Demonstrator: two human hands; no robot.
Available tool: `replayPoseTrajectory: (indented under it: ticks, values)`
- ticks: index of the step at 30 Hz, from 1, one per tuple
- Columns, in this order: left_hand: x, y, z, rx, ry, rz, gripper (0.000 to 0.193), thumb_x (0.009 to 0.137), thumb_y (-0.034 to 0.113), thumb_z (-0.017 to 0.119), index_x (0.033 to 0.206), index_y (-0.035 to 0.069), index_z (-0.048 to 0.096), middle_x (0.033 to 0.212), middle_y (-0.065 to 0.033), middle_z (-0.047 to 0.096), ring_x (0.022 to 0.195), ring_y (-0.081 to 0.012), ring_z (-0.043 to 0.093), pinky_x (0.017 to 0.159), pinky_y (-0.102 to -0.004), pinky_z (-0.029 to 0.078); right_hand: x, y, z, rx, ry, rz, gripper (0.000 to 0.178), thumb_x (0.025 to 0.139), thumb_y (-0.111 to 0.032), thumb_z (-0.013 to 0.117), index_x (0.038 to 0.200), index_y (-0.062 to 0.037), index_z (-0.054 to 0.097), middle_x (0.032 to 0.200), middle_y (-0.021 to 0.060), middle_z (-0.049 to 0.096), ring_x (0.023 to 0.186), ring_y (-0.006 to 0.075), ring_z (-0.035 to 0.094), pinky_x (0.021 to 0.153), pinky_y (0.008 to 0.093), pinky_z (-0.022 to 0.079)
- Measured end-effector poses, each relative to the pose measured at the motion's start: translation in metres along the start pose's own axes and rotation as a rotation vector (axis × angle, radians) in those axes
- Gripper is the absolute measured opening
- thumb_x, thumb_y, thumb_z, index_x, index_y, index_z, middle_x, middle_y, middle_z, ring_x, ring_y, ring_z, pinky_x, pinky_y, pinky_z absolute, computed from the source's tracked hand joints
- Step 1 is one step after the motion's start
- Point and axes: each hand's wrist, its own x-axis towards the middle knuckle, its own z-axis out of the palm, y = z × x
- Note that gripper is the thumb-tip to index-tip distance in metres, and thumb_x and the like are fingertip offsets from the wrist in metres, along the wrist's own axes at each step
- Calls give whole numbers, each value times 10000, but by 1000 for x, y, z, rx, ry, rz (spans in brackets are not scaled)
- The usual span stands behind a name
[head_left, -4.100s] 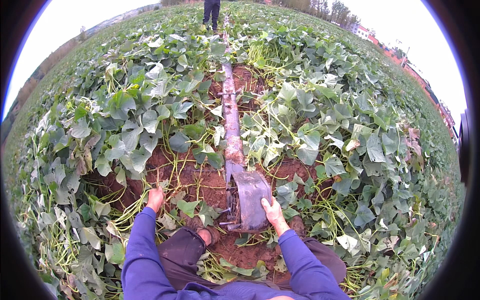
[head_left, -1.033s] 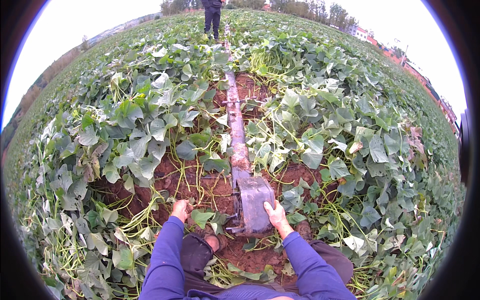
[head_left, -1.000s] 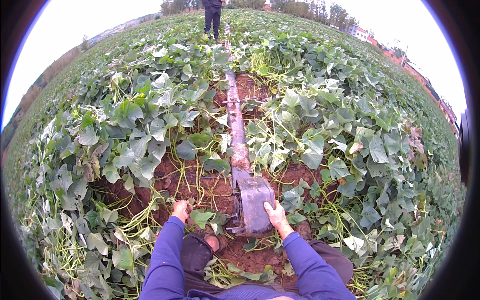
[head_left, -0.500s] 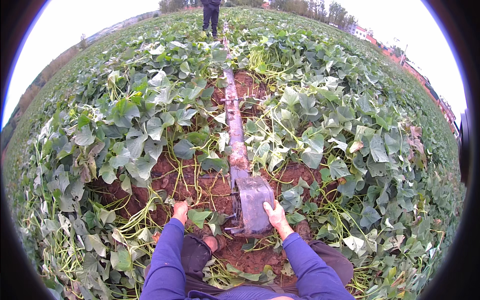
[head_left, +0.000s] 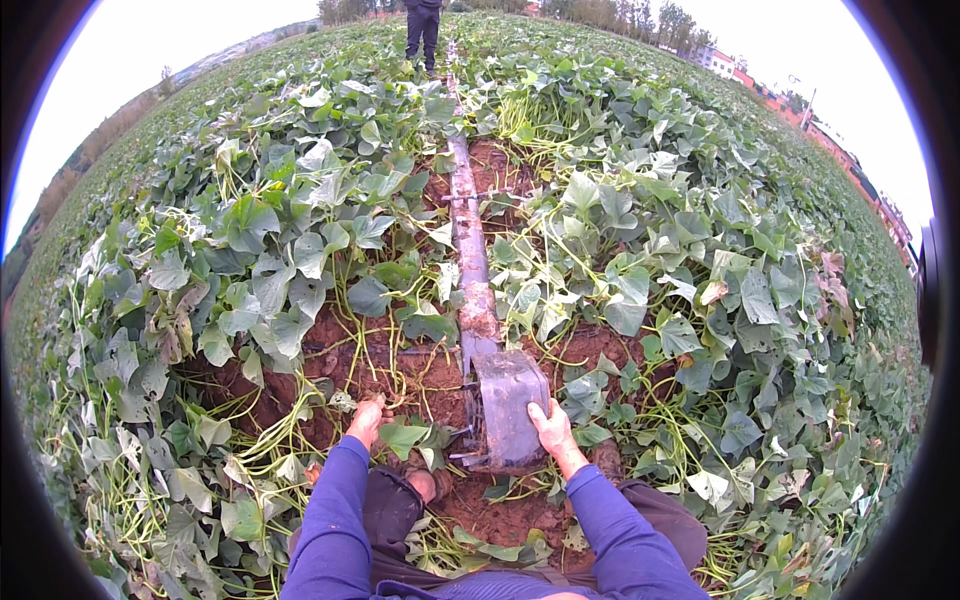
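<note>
A flat, greyish plastic irrigation hose (head_left: 470,250) runs straight away from me between the vines, smeared with red soil. Its near end forms a wide, folded-over roll (head_left: 512,405) between my knees. My right hand (head_left: 556,434) grips the roll's right edge, with the thumb on top and the other fingers hidden. To the left, apart from the roll, my left hand (head_left: 368,420) is low over thin vine stems, its fingers loosely extended to the right. Nothing shows clearly in it.
Leafy vines (head_left: 270,260) spread on both sides. Bare red soil (head_left: 595,345) shows around the hose. A dark strap-like piece (head_left: 480,196) crosses the hose farther up. A person in dark clothes (head_left: 423,30) stands at the far end. My knees (head_left: 660,525) flank the roll.
My left hand has shifted slightly right and its fingers have loosened from a closed shape. My right hand stays on the hose roll, which has barely moved.
</note>
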Motion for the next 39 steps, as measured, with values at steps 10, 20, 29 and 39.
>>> replayPoseTrajectory:
  ticks: [10,20,29,39]
  values:
    - [10,-22,42,738,-122,20,343,1060,276,539,1096,-30,688,962,-152,735,837,-277,704,761,-454,580,-13,12,-24,-32,116,14,569,952,-414,748,1278,39,635,1154,176,743,1065,247,693,970,378,525]
    - [26,-22,-26,2012,-524,566,281,821,220,638,967,62,818,1073,-202,764,985,-381,745,848,-464,601,-5,9,-4,-7,57,-10,590,952,-423,752,1296,38,627,1168,185,746,1081,257,700,975,381,526]
    - [-1,-16,-50,1759,-301,114,355,850,223,630,1110,40,789,1196,-194,751,1128,-385,720,948,-467,570,-11,-15,7,-20,63,-17,566,956,-394,749,1299,38,624,1190,173,734,1096,250,687,996,381,514]
    - [-29,3,-18,1520,-115,251,246,854,139,675,1032,12,786,1135,-235,743,1099,-401,712,941,-476,582,0,8,0,1,44,-32,602,951,-420,743,1314,44,619,1198,188,734,1114,266,688,996,391,516]
